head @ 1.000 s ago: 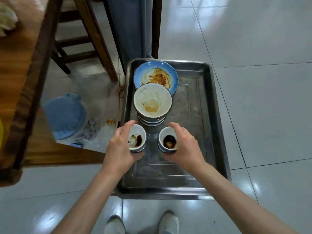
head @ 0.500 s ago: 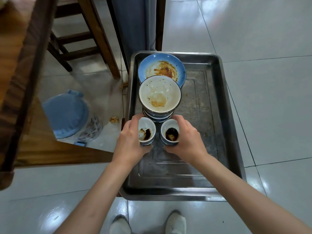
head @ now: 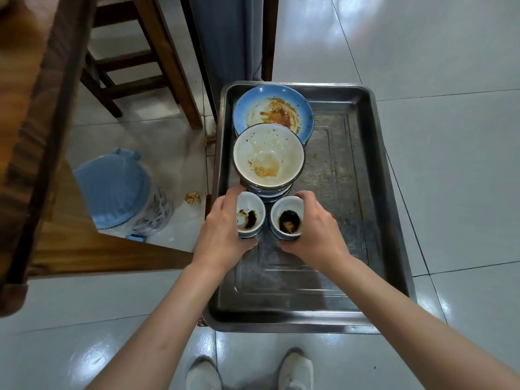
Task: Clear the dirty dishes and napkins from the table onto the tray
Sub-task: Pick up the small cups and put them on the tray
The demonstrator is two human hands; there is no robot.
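Tray (head: 365,209) holds a blue plate (head: 253,108) and stacked bowls (head: 268,159). Left hand (head: 222,235) grips one sauce cup (head: 250,215), right hand (head: 315,232) grips another (head: 287,220), both just in front of the bowls. Not yet released, I judge. No napkins on tray; tabletop (head: 17,60) mostly out of view.

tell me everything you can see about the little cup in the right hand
The right small cup is round, white inside with a bluish outer wall, and looks ceramic. It is upright, with a dark brown sauce smear pooled on its bottom. The right hand grips it around the side. It sits over the metal tray, beside the left small cup and just in front of the stacked bowls.
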